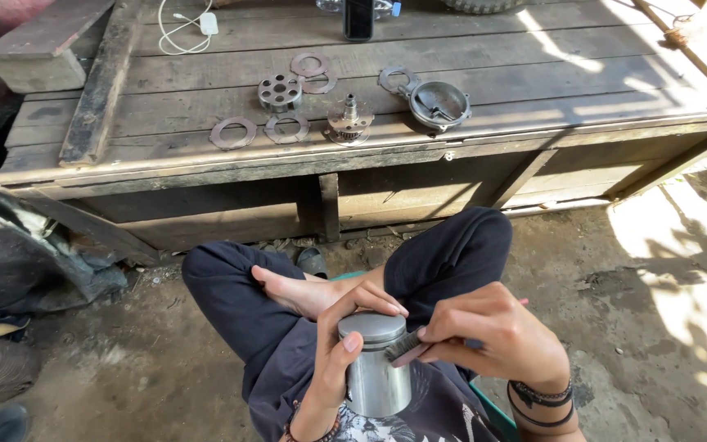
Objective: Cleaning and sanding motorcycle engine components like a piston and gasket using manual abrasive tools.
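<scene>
Near the bottom, over the crossed legs, the left hand (339, 352) wraps a metal cylinder (376, 362) upright, likely to steady it. Pinched around a small brush (403, 345), the right hand (493, 336) presses the bristles to the cylinder's side. Far off, rings (233, 133) and a hub (350, 120) lie spread on the bench (533, 65), seemingly laid out in reach.

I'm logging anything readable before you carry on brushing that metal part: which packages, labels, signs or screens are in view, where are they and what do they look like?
Phone: stands upright at the far edge of the wooden bench, a dark rectangular slab, screen black.
White charger with cable: far left of the bench top, small white block, thin looped cord.
No packages, labels or signs show.
</scene>
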